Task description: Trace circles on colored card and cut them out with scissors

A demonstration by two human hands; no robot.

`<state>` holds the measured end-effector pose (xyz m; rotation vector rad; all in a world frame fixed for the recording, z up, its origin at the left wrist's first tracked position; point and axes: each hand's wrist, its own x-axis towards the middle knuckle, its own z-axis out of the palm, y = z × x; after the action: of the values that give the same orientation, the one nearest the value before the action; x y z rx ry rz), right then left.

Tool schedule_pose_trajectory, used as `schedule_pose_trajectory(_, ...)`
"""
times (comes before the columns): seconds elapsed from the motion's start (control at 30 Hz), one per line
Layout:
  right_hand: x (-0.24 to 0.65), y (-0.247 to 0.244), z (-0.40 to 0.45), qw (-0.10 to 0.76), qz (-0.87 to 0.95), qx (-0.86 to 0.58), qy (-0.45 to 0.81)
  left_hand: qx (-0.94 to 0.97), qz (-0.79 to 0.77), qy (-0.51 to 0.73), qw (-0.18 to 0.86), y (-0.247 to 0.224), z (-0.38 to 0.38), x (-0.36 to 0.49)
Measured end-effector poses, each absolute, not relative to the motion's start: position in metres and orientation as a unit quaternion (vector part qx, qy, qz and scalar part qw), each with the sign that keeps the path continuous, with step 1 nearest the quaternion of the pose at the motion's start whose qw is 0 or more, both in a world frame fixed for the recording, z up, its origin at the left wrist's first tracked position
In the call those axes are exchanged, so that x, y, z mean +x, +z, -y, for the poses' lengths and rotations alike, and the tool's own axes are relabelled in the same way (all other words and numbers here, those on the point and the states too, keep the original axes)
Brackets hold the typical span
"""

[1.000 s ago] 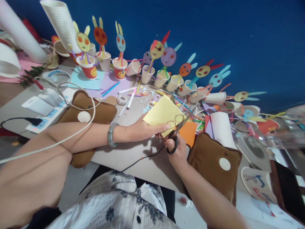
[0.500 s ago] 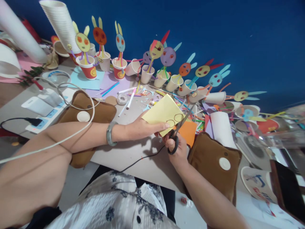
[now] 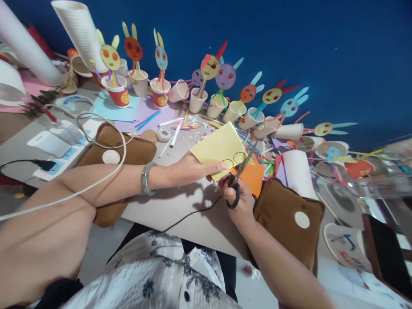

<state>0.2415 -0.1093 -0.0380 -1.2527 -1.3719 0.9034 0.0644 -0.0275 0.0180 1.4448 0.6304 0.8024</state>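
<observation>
My left hand [image 3: 193,171] grips a sheet of yellow paper [image 3: 217,146], the thumb lying flat on top of it. Two small circles are drawn near the paper's right edge, beside the thumb tip. In my right hand [image 3: 240,201] is a pair of scissors [image 3: 237,182] with black handles, my fingers through the loops. The blades point up and away, parted, right next to the paper's right edge; whether they touch it I cannot tell. An orange sheet [image 3: 252,176] lies on the table behind the scissors.
Paper cups with rabbit-faced figures [image 3: 121,91] line the back by the blue wall. Brown cushions [image 3: 286,223] lie at both sides. A power strip [image 3: 64,150] and a white cable [image 3: 106,176] are at left, cable crossing my left arm. Markers [image 3: 176,133] and scraps lie mid-table.
The yellow paper has shifted slightly up and left, its right edge a little further from the scissor blades. Both hands keep their hold.
</observation>
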Motion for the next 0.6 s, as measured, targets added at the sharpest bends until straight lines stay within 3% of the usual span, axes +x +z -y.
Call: schedule_pose_trajectory(0.6, 0.2419, -0.0339, 0.1096, 0.501, 0.568, -0.537, 0.371, 0.63, -0.25, 0.366, 0.637, 0.022, 0.0235, 0.0611)
